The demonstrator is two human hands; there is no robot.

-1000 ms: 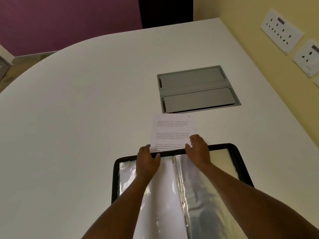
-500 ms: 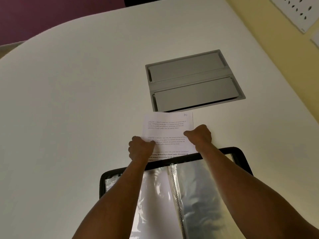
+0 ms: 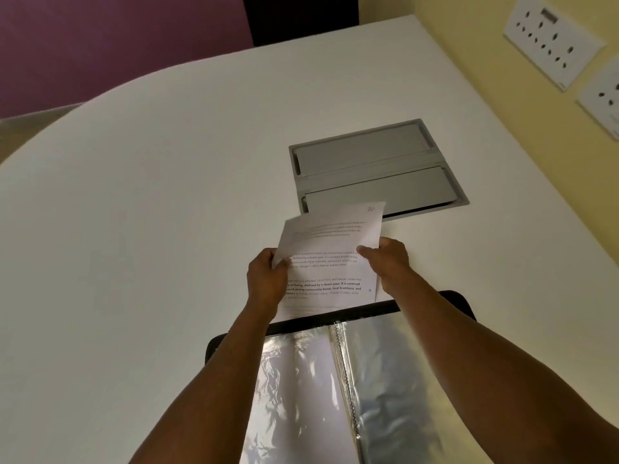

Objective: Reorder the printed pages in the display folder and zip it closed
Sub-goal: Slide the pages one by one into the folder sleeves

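- Left hand [image 3: 266, 279] & right hand [image 3: 388, 262] both pinch printed pages [image 3: 330, 259], fingers closed on side edges.
- Pages lifted above open display folder [image 3: 335, 321] on white table [image 3: 150, 212].

Page [image 3: 330, 259], printed text, mostly blurred. Top right corner has a handwritten mark, looks like "10", not certain. Bold lines lower down partly readable: "of living. Defined by a slower pace. It is centered", then "strong community bonds, local traditions, and". Line above reads roughly "peaceful, close-knit, and nature-connected". Upper paragraphs too small to read. Sockets [image 3: 549, 45] on wall: no readable marking. Folder [image 3: 335, 321]: no label seen.
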